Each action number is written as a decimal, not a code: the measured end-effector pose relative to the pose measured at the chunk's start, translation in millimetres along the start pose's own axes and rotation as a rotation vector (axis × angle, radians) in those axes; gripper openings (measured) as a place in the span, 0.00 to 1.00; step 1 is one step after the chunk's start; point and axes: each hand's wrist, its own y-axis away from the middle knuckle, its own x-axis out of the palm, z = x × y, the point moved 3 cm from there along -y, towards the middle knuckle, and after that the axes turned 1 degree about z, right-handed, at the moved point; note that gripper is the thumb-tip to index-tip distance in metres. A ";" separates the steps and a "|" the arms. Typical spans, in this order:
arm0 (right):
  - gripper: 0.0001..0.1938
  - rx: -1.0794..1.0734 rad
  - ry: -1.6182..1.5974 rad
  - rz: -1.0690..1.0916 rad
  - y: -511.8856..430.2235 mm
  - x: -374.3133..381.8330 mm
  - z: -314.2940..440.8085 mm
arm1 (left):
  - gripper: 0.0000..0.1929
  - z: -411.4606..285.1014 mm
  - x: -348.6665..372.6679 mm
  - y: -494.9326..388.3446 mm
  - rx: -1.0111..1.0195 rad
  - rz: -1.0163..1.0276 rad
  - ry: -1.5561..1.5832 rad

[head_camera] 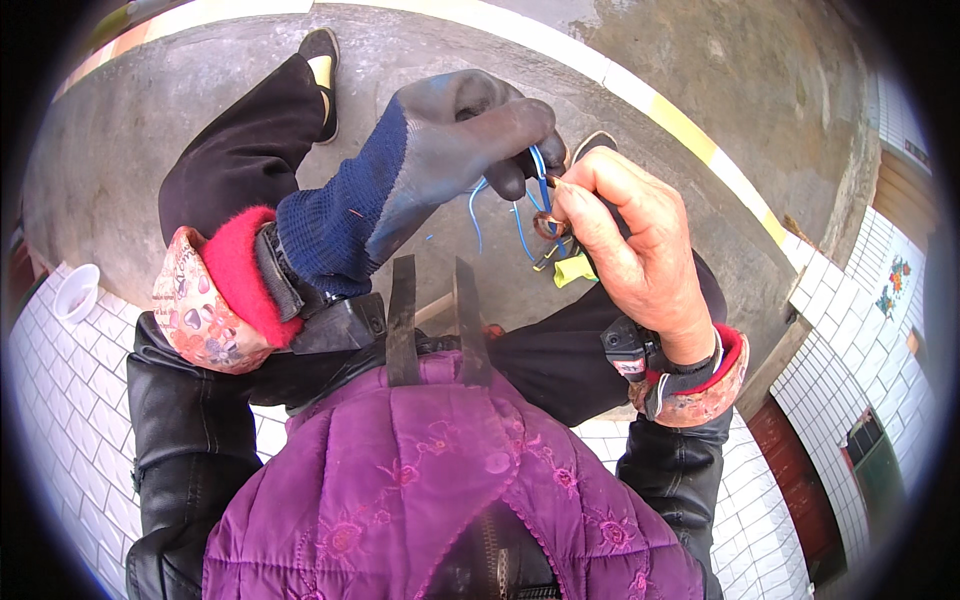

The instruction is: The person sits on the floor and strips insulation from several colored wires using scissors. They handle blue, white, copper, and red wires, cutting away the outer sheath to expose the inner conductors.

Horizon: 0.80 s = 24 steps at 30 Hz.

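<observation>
My left hand (465,139), in a grey-coated blue work glove, pinches a blue wire (538,161) between thumb and fingers. Close to its right, my bare right hand (637,236) has its thumb and forefinger closed on a dark, thin piece at the wire; whether this is bare copper or a tool tip I cannot tell. A small copper-coloured coil (548,226) hangs just below the right fingertips. Beneath the hands are more blue wire strands (475,214) and something with dark and yellow parts, partly hidden. A yellow-green piece (574,270) lies beside it.
Both my knees are spread around the concrete floor (375,187), with a shoe (322,82) at upper left. Two dark straps (403,319) stick up before my purple quilted vest. A white plastic bowl (76,293) is at far left on white tiles. A pale tiled edge curves across the top and right.
</observation>
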 end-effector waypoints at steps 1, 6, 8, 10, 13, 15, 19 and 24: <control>0.08 0.006 0.000 0.015 -0.2 -0.6 -0.1 | 0.13 1.5 0.1 -0.2 0.035 0.007 0.042; 0.10 0.045 0.014 0.072 -1.1 -3.6 -2.0 | 0.16 9.4 -2.5 -4.8 0.168 0.170 0.290; 0.11 0.162 -0.167 0.087 1.1 -3.1 -4.3 | 0.17 8.6 -2.2 -5.9 0.215 0.261 0.449; 0.12 0.255 -0.304 0.113 3.5 -0.7 -6.2 | 0.18 3.2 1.2 -3.2 0.292 0.377 0.584; 0.12 0.315 -0.425 0.131 5.3 4.3 -8.2 | 0.18 -4.2 6.8 9.4 0.302 0.277 0.516; 0.11 0.308 -0.473 0.091 5.0 5.4 -9.0 | 0.17 -8.8 7.4 16.3 0.229 0.222 0.455; 0.11 0.297 -0.623 0.110 3.0 2.4 -9.6 | 0.17 -14.1 4.6 16.7 0.104 0.347 0.523; 0.12 0.266 -0.935 0.030 3.1 6.7 -7.9 | 0.17 -14.2 2.5 8.1 0.174 0.502 0.564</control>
